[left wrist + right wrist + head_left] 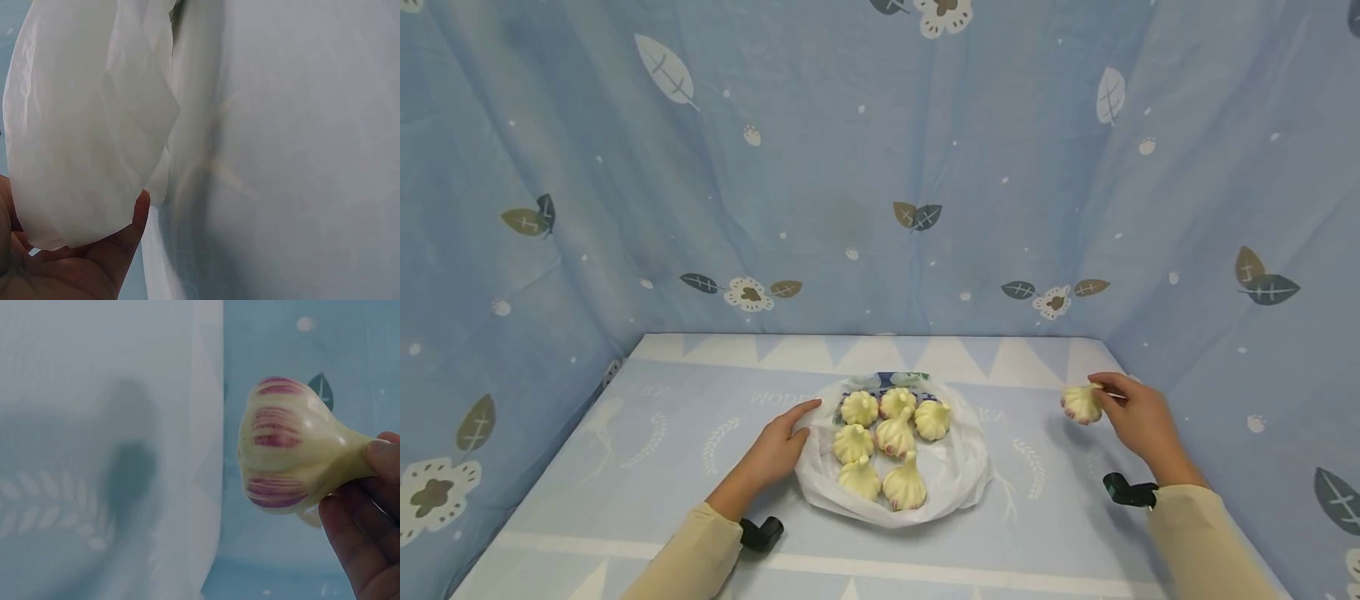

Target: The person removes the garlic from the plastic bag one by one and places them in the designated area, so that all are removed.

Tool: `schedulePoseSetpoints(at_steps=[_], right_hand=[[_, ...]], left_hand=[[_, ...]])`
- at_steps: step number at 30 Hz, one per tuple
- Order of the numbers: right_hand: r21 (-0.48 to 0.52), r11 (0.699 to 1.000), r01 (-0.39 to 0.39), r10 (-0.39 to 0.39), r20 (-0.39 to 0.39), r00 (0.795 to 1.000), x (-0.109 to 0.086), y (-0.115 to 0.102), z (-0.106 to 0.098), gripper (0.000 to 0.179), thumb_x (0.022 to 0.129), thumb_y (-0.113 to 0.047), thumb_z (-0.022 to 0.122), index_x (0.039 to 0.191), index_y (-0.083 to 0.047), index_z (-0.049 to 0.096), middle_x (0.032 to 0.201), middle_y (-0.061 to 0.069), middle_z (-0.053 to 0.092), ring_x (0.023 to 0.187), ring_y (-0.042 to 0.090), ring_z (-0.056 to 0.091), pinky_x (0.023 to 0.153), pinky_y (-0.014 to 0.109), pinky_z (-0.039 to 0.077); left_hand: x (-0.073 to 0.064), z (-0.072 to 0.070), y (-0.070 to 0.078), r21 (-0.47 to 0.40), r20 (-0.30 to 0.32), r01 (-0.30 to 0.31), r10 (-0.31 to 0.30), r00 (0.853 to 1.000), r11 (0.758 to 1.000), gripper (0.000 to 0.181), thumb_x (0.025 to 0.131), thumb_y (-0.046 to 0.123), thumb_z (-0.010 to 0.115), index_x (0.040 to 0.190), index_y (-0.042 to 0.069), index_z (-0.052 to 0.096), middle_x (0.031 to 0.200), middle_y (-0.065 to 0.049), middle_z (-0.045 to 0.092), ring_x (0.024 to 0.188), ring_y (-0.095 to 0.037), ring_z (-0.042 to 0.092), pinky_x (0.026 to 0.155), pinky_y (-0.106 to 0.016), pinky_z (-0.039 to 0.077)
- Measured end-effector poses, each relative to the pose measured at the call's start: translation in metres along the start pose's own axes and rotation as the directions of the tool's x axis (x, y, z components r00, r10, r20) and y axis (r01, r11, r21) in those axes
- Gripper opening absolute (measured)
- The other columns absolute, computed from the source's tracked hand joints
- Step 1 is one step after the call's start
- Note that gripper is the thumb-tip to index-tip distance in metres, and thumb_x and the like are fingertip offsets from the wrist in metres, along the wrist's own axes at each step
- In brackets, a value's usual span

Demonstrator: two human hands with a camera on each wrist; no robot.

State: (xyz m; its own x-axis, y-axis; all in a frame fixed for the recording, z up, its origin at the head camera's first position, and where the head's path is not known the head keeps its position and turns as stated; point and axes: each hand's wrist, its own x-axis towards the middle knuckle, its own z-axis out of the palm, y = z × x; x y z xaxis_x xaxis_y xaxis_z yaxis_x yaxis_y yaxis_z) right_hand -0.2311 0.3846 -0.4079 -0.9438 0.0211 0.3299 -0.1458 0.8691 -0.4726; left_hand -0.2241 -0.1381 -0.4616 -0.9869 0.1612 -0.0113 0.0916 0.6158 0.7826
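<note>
Head view: right hand (1142, 421) pinches one garlic bulb (1081, 404) by its stem, thumb and fingers on it — held above the table (655, 492) near its right edge, well apart from the white plastic bag (951, 492). Seven more bulbs (895, 433) sit in that. Left hand (775, 446) touches the bag's left side — fingers spread, not clenched.

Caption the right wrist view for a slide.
Right hand pinching a pale, purple-streaked garlic bulb by its stem.

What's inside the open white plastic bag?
Seven pale-yellow, ribbed garlic bulbs show inside the bag; anything directly beneath them is covered and cannot be seen.
</note>
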Motion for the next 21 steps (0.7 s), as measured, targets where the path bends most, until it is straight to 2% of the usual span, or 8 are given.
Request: schedulePoseSetpoints(at_steps=[7, 12, 17, 21], right_hand=[[-0.003, 0.999, -0.046, 0.046, -0.019, 0.999, -0.004, 0.015, -0.003, 0.031, 0.097, -0.014, 0.055, 0.126, -0.004, 0.061, 0.118, 0.026, 0.064, 0.104, 0.046, 0.063, 0.076, 0.056, 0.054], [0.028, 0.995, -0.096, 0.096, -0.014, 0.995, -0.007, 0.026, -0.004, 0.032, 0.098, -0.014, 0.054, 0.127, -0.002, 0.060, 0.122, 0.028, 0.062, 0.109, 0.048, 0.060, 0.079, 0.056, 0.053], [0.050, 0.982, -0.182, 0.181, 0.020, 0.983, -0.009, 0.038, -0.003, 0.036, 0.100, -0.020, 0.049, 0.131, -0.002, 0.057, 0.130, 0.030, 0.056, 0.116, 0.050, 0.054, 0.083, 0.058, 0.050], [0.045, 0.973, -0.228, 0.227, 0.029, 0.973, -0.011, 0.049, -0.002, 0.040, 0.101, -0.024, 0.046, 0.133, -0.002, 0.055, 0.132, 0.031, 0.054, 0.118, 0.051, 0.051, 0.077, 0.052, 0.052]], left_hand=[[-0.001, 0.000, 0.001, -0.007, 0.001, 0.011, -0.011, 1.000, 1.000, 0.049, 0.100, 0.009, 0.044, 0.148, 0.020, 0.041, 0.153, -0.015, 0.040, 0.140, -0.034, 0.038, 0.109, -0.055, 0.036], [-0.002, 0.002, 0.001, -0.007, -0.001, 0.021, -0.021, 1.000, 1.000, 0.049, 0.100, 0.010, 0.044, 0.148, 0.020, 0.041, 0.153, -0.014, 0.040, 0.142, -0.035, 0.034, 0.113, -0.057, 0.032], [-0.001, 0.004, 0.001, -0.003, -0.006, 0.033, -0.033, 0.999, 0.999, 0.049, 0.099, 0.010, 0.044, 0.148, 0.020, 0.041, 0.153, -0.014, 0.039, 0.143, -0.036, 0.032, 0.114, -0.058, 0.030], [-0.001, 0.005, 0.002, 0.002, -0.011, 0.039, -0.039, 0.999, 0.999, 0.049, 0.099, 0.010, 0.044, 0.148, 0.020, 0.041, 0.153, -0.015, 0.039, 0.143, -0.036, 0.033, 0.114, -0.058, 0.029]])
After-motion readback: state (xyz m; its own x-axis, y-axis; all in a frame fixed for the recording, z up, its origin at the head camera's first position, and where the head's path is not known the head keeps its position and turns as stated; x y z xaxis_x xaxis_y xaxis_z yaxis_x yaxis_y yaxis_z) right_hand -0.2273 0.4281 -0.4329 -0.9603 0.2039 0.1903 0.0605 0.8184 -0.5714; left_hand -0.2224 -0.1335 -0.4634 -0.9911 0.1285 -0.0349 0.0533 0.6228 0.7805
